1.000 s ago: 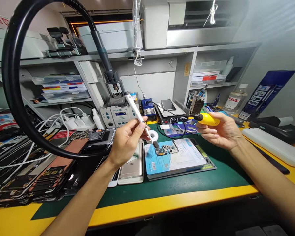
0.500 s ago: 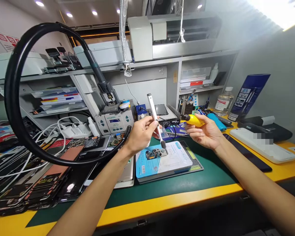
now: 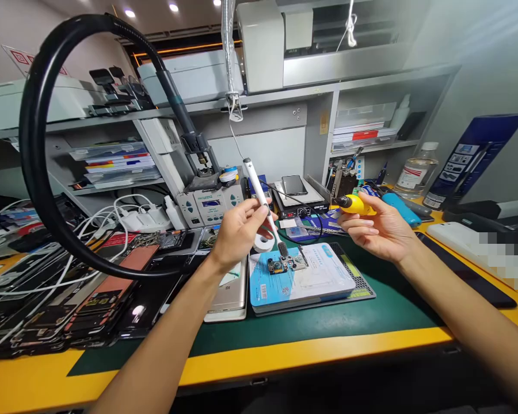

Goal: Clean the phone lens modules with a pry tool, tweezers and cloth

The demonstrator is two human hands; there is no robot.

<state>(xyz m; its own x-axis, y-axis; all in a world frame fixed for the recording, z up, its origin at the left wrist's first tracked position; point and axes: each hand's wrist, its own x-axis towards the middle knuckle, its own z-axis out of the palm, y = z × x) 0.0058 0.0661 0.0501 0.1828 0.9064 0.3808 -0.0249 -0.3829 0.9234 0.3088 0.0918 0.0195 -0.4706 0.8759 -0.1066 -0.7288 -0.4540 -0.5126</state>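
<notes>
My left hand (image 3: 240,234) is closed around a slim white brush (image 3: 255,183), held slanting with its dark bristles (image 3: 282,248) pointing down. The bristles are at the upper edge of a small phone circuit board (image 3: 287,263); whether they touch it I cannot tell. That board lies on a flat blue-and-white package (image 3: 315,282). To the right, my right hand (image 3: 377,230) grips a yellow tool with a black tip (image 3: 357,204), raised above the mat and pointing left. Its kind is not clear, as the fingers cover part of it.
A green mat (image 3: 224,339) covers the yellow bench. Stacked phone parts (image 3: 99,299) and white cables lie left, under a looping black hose (image 3: 30,132). A gold phone (image 3: 231,296) lies beside the package. A clear bottle (image 3: 416,172) and white case (image 3: 479,253) stand right.
The view has shifted, so the bench appears farther right. The brush head has moved left relative to the circuit board, and its handle leans more left. Both hands keep their grips.
</notes>
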